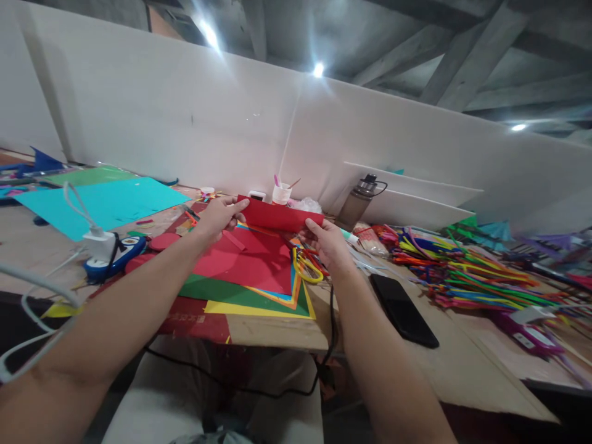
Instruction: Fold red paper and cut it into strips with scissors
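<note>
Currently, from my remote seat, I see the red strip (pixel 280 216) at twelve o'clock, its long axis running roughly from half past nine to half past three, the left hand (pixel 221 216) pinching one end and the right hand (pixel 328 242) the other, so neither is nearer. Toward six lies a stack of coloured paper (pixel 259 265), and a yellow handle (pixel 311 280) sits at five, just below the right hand; whether they touch, I cannot tell. Upward, before the white panel (pixel 185 117), I judge the room freest, though a white cup (pixel 281 195) shows just past the strip's upper edge.
</note>
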### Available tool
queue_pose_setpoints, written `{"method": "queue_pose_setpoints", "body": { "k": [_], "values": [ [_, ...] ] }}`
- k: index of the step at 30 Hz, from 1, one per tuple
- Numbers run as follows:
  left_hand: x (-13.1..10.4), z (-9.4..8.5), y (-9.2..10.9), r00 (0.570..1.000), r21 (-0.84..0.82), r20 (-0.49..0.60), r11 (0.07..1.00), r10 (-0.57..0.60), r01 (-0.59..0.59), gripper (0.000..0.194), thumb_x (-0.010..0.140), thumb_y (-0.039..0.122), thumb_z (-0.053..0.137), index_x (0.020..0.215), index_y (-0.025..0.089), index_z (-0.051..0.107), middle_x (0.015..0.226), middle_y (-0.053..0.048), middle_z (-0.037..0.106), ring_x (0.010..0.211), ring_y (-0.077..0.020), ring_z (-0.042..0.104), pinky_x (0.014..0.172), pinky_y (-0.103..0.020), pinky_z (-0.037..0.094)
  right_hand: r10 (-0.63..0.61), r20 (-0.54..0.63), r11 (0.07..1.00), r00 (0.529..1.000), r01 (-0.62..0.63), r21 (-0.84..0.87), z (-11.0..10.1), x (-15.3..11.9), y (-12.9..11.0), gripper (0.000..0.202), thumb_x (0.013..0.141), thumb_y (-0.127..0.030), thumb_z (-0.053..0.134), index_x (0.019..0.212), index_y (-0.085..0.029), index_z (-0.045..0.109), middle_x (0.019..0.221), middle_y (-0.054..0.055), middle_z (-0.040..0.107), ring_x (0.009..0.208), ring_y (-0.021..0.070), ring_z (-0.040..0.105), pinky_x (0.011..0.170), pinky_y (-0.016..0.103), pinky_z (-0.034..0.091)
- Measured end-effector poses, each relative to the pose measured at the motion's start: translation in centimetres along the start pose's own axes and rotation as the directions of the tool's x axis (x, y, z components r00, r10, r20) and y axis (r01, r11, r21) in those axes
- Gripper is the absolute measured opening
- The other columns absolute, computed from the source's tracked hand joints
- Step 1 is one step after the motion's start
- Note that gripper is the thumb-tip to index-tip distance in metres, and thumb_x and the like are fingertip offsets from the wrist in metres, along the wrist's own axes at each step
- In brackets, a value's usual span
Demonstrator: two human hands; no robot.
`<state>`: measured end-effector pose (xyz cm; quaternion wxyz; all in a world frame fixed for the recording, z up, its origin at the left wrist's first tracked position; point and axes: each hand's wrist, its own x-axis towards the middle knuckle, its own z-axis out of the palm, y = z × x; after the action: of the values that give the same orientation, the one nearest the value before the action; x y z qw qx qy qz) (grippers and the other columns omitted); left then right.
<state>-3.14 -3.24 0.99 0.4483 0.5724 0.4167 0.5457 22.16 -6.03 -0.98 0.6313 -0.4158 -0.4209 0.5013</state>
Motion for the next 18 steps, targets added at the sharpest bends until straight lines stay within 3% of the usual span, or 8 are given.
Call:
{"method": "queue_pose_setpoints", "body": {
  "k": [3,6,13,16,18],
  "values": [
    [0.2,-0.1,0.1,0.993,-0.173,0.097,0.982,-0.064,0.08,0.03,0.072,0.04,0.075,0.083,0.016,0.061,0.068,-0.005,0.068,0.045,-0.0081,0.053,0.045,-0.02,0.038,0.046,0.0,0.999,0.999,-0.046,-0.01,-0.1,-0.1,-0.2,0.02,0.067,-0.026,0.078,0.076,-0.017,0.062,0.058,-0.003,0.066,0.044,0.0065,0.055,0.042,0.016,0.046],
    [0.2,0.3,-0.1,0.986,-0.238,0.142,0.964,-0.088,0.12,0.034,0.068,0.039,0.079,0.086,0.015,0.064,0.078,-0.007,0.071,0.057,-0.0124,0.064,0.051,-0.021,0.046,0.082,0.001,0.997,0.997,-0.082,-0.008,-0.1,-0.3,-0.5,0.017,0.069,-0.023,0.076,0.077,-0.018,0.062,0.057,-0.005,0.065,0.039,0.0045,0.049,0.036,0.014,0.041],
    [0.5,0.8,-0.9,0.993,-0.304,0.099,0.948,-0.068,0.095,0.034,0.071,0.044,0.077,0.081,0.014,0.064,0.072,-0.007,0.07,0.059,-0.0137,0.066,0.053,-0.022,0.049,0.111,0.028,0.993,0.993,-0.112,0.047,0.1,-0.6,-0.9,0.01,0.075,-0.016,0.073,0.077,-0.016,0.063,0.06,0.0,0.066,0.051,0.0082,0.06,0.049,0.016,0.052],
    [1.0,0.1,-1.2,0.971,-0.338,0.083,0.91,-0.224,0.239,0.042,0.076,0.056,0.067,0.083,0.015,0.063,0.07,-0.01,0.07,0.058,-0.0177,0.067,0.049,-0.025,0.049,0.069,0.026,0.989,0.997,-0.072,0.128,0.0,-0.3,-1.1,0.012,0.08,-0.023,0.07,0.075,-0.016,0.062,0.059,-0.001,0.066,0.049,0.008,0.058,0.048,0.017,0.052],
    [1.3,-0.4,-1.7,0.92,-0.345,0.114,0.853,-0.376,0.392,0.047,0.079,0.061,0.06,0.083,0.015,0.063,0.068,-0.011,0.07,0.059,-0.0197,0.067,0.048,-0.026,0.05,0.043,0.032,0.984,0.999,-0.048,0.171,-0.1,-0.1,-1.1,0.022,0.084,-0.034,0.066,0.072,-0.016,0.062,0.057,0.0,0.065,0.048,0.0089,0.058,0.047,0.019,0.051]
  ]
}}
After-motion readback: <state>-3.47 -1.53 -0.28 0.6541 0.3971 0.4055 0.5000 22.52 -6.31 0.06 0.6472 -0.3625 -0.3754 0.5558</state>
